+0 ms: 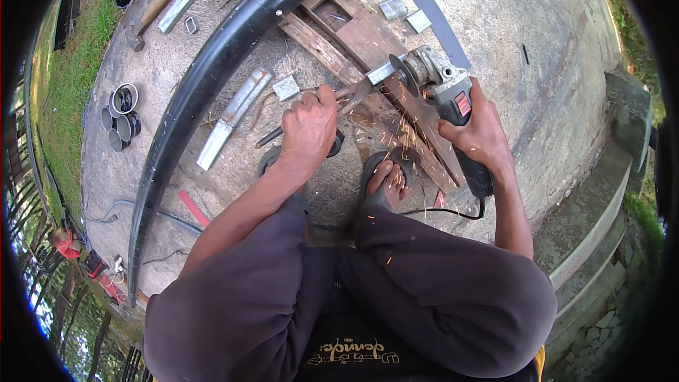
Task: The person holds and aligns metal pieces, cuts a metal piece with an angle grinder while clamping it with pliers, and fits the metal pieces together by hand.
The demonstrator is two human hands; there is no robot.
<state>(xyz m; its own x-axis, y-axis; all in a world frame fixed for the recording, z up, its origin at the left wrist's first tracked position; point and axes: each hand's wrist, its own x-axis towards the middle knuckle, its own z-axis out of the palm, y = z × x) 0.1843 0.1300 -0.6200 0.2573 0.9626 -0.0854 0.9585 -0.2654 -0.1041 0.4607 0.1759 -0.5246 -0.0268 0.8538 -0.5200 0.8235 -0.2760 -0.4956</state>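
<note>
My right hand (477,131) is wrapped round the body of an angle grinder (453,95). Its disc (402,71) meets a small metal piece (382,72), and orange sparks (407,131) spray down toward my feet. My left hand (309,126) is closed on the handles of a pair of tongs (353,92), whose jaws reach the metal piece. Beneath the disc lie wooden boards (375,35). Left of my left hand rests a long galvanized channel (233,119), with a short metal piece (286,88) beside it.
A long black pipe (205,74) arcs across the left. Beyond it are a hammer (161,6) and several short pipe pieces (124,99). My sandaled foot (387,180) is below the sparks, near the grinder's cord (453,213). Concrete steps (594,205) stand at right.
</note>
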